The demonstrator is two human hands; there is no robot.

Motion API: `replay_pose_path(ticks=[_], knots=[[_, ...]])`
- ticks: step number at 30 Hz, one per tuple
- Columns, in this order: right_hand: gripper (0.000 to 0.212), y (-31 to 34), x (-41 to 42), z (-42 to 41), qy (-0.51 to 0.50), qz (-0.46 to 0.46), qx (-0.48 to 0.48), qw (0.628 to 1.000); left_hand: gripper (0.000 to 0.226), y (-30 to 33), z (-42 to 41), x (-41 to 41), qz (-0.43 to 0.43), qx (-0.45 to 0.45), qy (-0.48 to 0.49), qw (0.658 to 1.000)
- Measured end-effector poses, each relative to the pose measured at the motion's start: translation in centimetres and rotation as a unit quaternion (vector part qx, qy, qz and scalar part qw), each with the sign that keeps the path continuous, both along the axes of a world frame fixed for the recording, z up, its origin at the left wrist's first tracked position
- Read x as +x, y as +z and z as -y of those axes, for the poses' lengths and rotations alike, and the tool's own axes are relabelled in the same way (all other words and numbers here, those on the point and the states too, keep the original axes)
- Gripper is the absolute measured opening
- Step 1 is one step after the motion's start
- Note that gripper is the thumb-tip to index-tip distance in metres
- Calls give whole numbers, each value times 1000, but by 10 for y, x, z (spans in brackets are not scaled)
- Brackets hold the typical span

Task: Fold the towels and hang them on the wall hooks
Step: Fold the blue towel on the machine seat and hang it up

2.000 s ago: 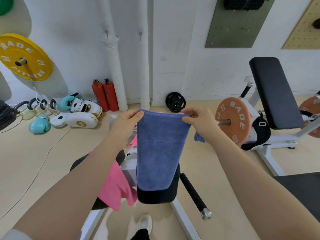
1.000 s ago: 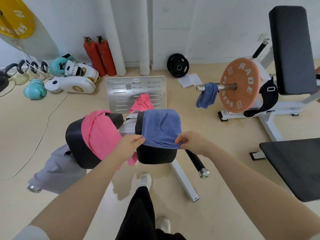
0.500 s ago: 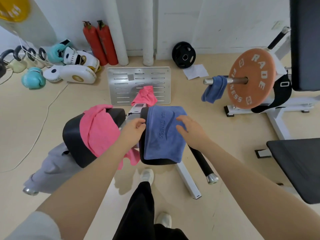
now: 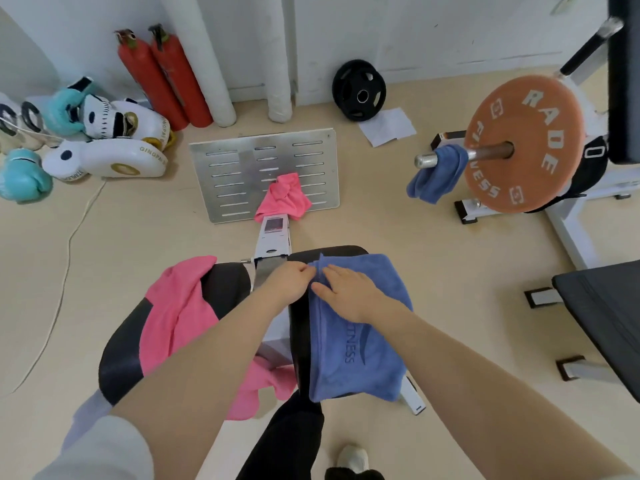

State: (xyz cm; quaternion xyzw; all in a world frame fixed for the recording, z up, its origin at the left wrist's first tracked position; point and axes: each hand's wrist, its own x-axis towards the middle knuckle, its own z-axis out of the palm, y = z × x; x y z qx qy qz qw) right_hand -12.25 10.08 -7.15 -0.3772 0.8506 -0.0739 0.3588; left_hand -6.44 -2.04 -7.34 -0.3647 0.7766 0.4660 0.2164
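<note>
I see the folded blue terry towel with dark lettering [image 4: 360, 327] draped over the right-hand black padded roller [image 4: 301, 327] of the white-framed machine. My right hand [image 4: 349, 292] lies flat on the towel's top with straight fingers, pressing it down, grasping nothing. My left hand [image 4: 289, 282] is just beside it, fingertips pinching the towel's upper left edge where a small corner stands up. A crumpled pink towel [image 4: 173, 313] hangs over the left-hand black padded roller [image 4: 121, 355], part of it trailing down between the two rollers. A second small pink cloth [image 4: 284, 197] sits bunched on the slotted metal footplate [image 4: 235, 174]. Well apart to the right, another blue towel [image 4: 438, 174] hangs over the steel bar end beside the orange weight plate [image 4: 523, 143]. Two red fire extinguishers [image 4: 162, 74] lean against the wall.
</note>
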Motion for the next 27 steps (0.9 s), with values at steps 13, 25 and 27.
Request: replay_pose_path(ticks=[13,25,27], knots=[[38,-29,-33,39,-261,61,31,963,34,-32,16,-27,47,119,132,983],[27,-21,-26,38,-250,13,-18,968,14,-25,17,-32,-76,207,168,961],[23,-20,-28,33,-276,55,-55,958,10,-24,14,-32,-91,210,193,954]])
